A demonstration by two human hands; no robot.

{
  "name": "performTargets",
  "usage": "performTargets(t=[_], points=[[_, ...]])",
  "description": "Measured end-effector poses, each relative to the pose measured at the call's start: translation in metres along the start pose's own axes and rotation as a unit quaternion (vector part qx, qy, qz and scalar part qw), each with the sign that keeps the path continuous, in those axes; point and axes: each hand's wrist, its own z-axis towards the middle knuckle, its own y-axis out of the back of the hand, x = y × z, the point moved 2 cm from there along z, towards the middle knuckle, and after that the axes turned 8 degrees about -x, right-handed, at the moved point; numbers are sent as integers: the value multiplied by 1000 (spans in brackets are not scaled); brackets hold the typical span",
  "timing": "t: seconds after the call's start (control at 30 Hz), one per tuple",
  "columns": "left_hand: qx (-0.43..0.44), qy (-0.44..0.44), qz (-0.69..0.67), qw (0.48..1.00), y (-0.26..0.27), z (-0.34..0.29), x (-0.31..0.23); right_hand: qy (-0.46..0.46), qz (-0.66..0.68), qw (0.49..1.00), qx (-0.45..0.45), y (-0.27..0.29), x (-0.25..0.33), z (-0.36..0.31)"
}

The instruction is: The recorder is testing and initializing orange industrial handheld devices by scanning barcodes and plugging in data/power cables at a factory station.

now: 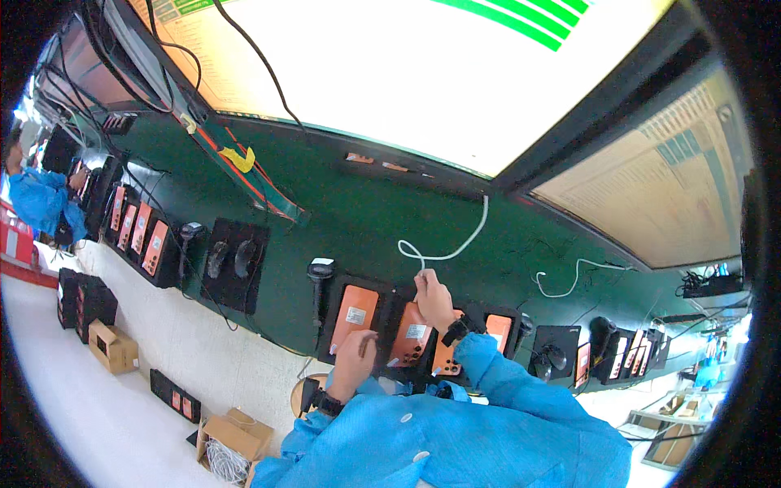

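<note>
Several orange phones lie in black trays along the near edge of a green bench. My right hand (435, 299) is closed, its fingertips pinching the end of a white cable (443, 256) above the second phone (413, 333). The cable loops back over the bench toward the screen. Over the lower end of the leftmost phone (355, 313), which carries a white label, my left hand (355, 363) is held with curled fingers; what they hold, if anything, is hidden. A third phone (447, 355) and a fourth phone (499, 327) are partly covered by my right arm.
A black handheld scanner (320, 281) stands left of the trays. Large lit screens (358, 73) rise behind the bench. Another white cable (561, 289) lies to the right. Cardboard boxes (232, 435) sit on the floor at left. Another person in a blue sleeve (41, 199) works far left.
</note>
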Motion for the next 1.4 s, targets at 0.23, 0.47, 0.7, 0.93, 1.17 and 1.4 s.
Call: performTargets(t=[0.23,0.47,0.7,0.93,1.17,1.4], points=[[66,-122,103,985,-22,28,-13,102,121,983,88,-27,85,60],[198,-262,274,904,-65,26,-1,138,-177,949,-222,24,-4,205],[232,-268,247,902,-60,20,3,-170,-363,916,18,120,-135,220],[190,-263,172,930,-75,28,3,-88,-287,950,79,94,-84,194],[-14,82,-178,981,-73,106,-6,57,188,968,-158,78,-76,57],[-82,281,-562,773,28,146,4,-146,453,861,-180,179,-175,-152]])
